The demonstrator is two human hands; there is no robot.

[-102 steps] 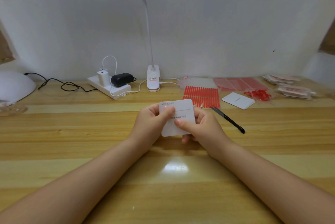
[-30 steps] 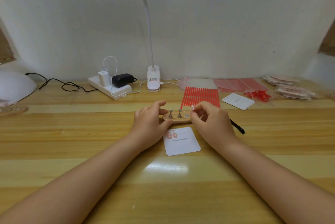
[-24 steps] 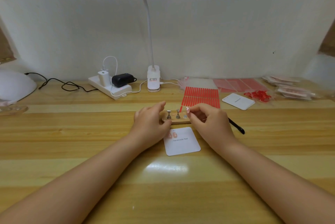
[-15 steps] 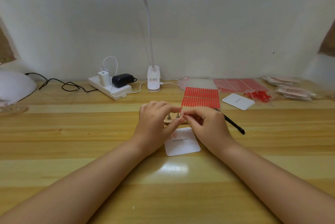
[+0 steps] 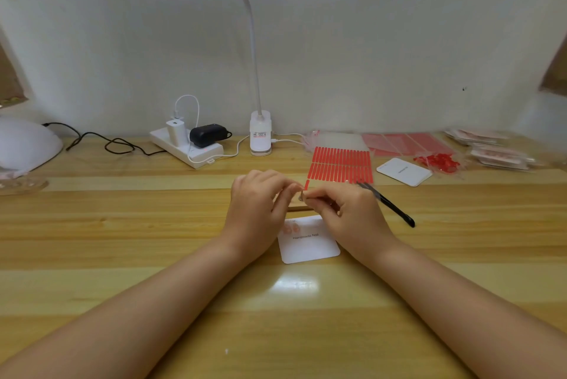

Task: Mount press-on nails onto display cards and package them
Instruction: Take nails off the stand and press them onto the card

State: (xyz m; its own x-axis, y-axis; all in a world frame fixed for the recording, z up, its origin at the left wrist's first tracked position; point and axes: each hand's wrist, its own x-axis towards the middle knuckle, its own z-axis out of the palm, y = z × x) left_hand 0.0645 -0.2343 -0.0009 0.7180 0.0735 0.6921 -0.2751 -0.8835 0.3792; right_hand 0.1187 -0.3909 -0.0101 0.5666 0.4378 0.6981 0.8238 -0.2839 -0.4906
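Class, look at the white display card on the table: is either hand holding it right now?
No. The display card lies flat on the table, while both hands meet above the wooden stand beyond it.

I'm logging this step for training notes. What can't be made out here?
Head view:
- Wooden nail stand: mostly hidden by both hands.
- Item pinched between left hand and right hand: too small.
- Display card: top covered by hands.
- White dome: cut off by left edge.

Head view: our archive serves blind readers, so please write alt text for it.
Two hands, left hand and right hand, meet fingertip to fingertip over a small wooden stand, pinching something tiny. A white card lies below them on the wooden desk.
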